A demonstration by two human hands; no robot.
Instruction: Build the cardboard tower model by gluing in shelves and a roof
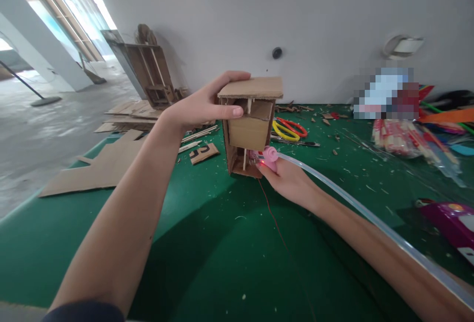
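A small cardboard box structure (pixel 248 132) stands upright on the green table, with thin wooden sticks inside its openings. My left hand (pixel 218 100) grips its upper left side, thumb across the front and fingers behind the top. At the lower right side, my right hand (pixel 283 176) is closed around a pink hot glue gun (pixel 271 155) with a small red light lit. The gun's nose points into the lower opening, where its tip is hidden. From its back a long translucent glue stick (pixel 344 191) runs over my right forearm. A thin red wire (pixel 273 218) trails from the box's base.
Yellow and red-handled scissors (pixel 287 129) lie behind the box. Cut cardboard sheets (pixel 92 166), a marked cardboard scrap (pixel 205 153) and wooden sticks are at left. Packaged sticks (pixel 403 139) and a purple object (pixel 450 225) sit at right. A wall (pixel 314 25) rises behind.
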